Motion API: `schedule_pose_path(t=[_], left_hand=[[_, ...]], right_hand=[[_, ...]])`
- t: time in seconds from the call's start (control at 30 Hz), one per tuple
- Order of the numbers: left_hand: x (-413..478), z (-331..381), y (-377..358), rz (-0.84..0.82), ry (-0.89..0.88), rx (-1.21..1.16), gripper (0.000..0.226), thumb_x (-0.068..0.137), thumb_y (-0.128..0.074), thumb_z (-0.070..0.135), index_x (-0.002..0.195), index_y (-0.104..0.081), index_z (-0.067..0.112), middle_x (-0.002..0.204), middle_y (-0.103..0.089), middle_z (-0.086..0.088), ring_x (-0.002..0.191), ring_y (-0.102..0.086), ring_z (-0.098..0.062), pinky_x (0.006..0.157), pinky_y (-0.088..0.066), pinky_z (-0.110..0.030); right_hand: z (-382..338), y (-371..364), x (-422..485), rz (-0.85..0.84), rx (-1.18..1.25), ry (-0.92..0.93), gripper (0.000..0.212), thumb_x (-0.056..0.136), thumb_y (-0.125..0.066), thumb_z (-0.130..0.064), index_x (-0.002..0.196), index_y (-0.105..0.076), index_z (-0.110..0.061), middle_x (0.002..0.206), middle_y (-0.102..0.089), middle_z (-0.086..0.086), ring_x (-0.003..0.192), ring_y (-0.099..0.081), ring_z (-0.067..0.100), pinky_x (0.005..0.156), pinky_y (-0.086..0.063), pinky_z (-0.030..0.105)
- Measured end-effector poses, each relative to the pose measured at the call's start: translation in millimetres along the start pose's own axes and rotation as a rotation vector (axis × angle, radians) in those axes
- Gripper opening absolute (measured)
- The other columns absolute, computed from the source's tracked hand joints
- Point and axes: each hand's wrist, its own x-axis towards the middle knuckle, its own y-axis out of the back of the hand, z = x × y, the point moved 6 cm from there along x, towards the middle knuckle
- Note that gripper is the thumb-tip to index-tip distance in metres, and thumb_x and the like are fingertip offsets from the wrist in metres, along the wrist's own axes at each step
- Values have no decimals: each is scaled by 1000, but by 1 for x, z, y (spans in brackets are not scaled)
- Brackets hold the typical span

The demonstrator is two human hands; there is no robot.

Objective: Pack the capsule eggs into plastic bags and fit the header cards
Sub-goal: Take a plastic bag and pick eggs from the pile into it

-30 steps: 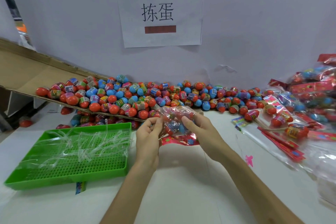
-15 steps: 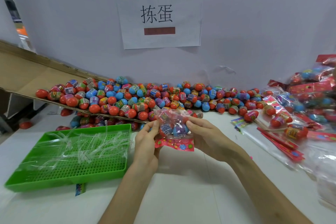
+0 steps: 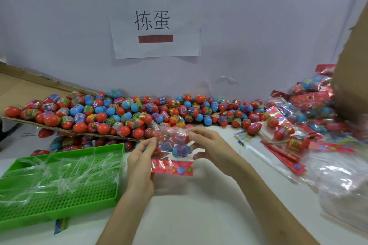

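- Tray [image 3: 59, 208], green and perforated, sits at the table's [image 3: 199, 217] front-left corner, with clear plastic strips [image 3: 65, 171] lying in it.
- Loose capsule eggs [image 3: 119, 112] crowd the back edge.
- Left hand [image 3: 139, 163] pinches the left side of a plastic bag [image 3: 175, 145] of eggs, raised over mid-table, with a red header card [image 3: 172, 167] at its lower edge.
- Right hand [image 3: 211, 149] grips the bag's right side.
- Packed bags [image 3: 310, 101] heap at the right edge.

Single camera, worn on the head. It is looking forward and down over the table [image 3: 199, 215], facing the wall [image 3: 268, 26] square-on; the sign [image 3: 155, 24] is sitting upper centre. It is working close: both forearms are entering from the bottom edge, and the left hand [image 3: 140, 165], right hand [image 3: 215, 151] and bag [image 3: 171, 145] are filling mid-frame. Tray [image 3: 59, 219] is lying lower left.
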Motion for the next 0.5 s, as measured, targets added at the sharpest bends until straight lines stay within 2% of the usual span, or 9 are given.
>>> schedule_pose_path(t=[0.07, 0.23, 0.3, 0.4, 0.5], left_hand=[[0, 0, -1, -22, 6, 4, 8, 99, -66, 17, 97, -73, 20, 79, -78, 3, 64, -74, -12, 53, -56, -26], [0, -3, -8, -93, -29, 96, 10, 98, -66, 16, 96, -75, 20, 83, -79, -5, 66, -76, -17, 50, -59, -30], [3, -4, -5, -78, -61, 176, 10, 97, -68, 16, 90, -75, 20, 82, -79, -7, 68, -75, -20, 59, -58, -34], [7, -7, -9, -129, -5, 226, 15, 99, -62, 6, 91, -72, 13, 92, -77, -17, 76, -72, -32, 72, -56, -41], [6, -11, -14, -196, 73, 246, 19, 106, -49, 4, 99, -67, 4, 86, -79, -18, 66, -77, -36, 62, -62, -42]], right_hand=[[-6, 10, -3, 7, 5, 32, 24, 98, -66, -32, 120, -70, -22, 101, -72, 6, 77, -67, 17, 64, -56, 26], [-11, 13, -14, -94, -122, 38, 19, 97, -64, -41, 113, -70, -32, 99, -72, -7, 80, -70, 17, 61, -58, 26], [-7, 13, -11, -106, -261, 34, 22, 96, -68, -38, 116, -68, -29, 97, -72, -8, 81, -70, 15, 62, -58, 25], [-4, 29, -10, -106, -351, -8, 33, 96, -69, -32, 124, -68, -17, 87, -70, -8, 70, -63, 9, 60, -52, 20], [-6, 57, -17, -126, -324, -23, 28, 97, -68, -27, 121, -70, -12, 90, -69, -1, 75, -61, 13, 62, -52, 20]])
